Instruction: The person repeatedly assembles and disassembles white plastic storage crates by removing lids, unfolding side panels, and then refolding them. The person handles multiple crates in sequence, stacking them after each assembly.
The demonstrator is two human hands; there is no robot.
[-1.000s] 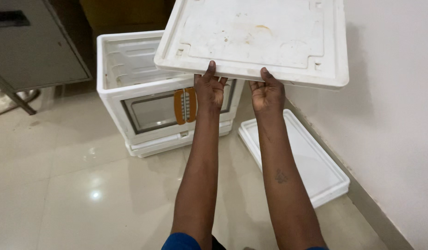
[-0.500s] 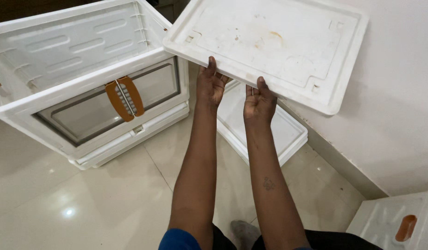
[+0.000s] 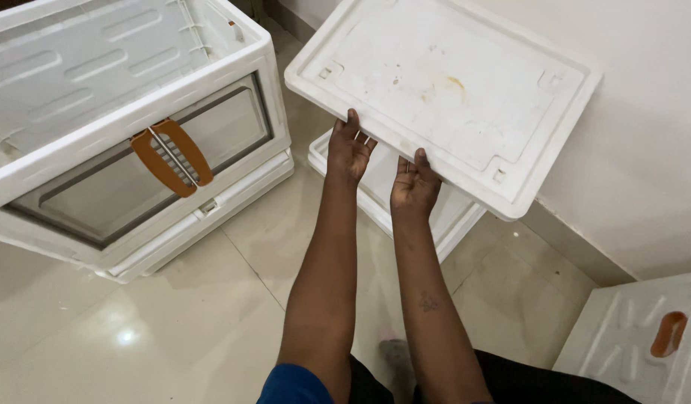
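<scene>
Both hands grip the near edge of a white plastic lid (image 3: 444,93) held in the air: left hand (image 3: 349,150), right hand (image 3: 414,183). Beneath it another white lid (image 3: 375,183) lies on the floor, with a white storage crate (image 3: 121,142) at the left.

The white lid (image 3: 450,93) runs off the top edge, so its far rim is cut away. Its near rim hides the fingertips of the left hand (image 3: 349,150) and the right hand (image 3: 414,183), and it covers much of the flat white panel (image 3: 383,187) on the floor. The open white crate (image 3: 128,127) is clipped at the left and top edges. Another white box (image 3: 644,337) is cropped at the lower right corner.
</scene>
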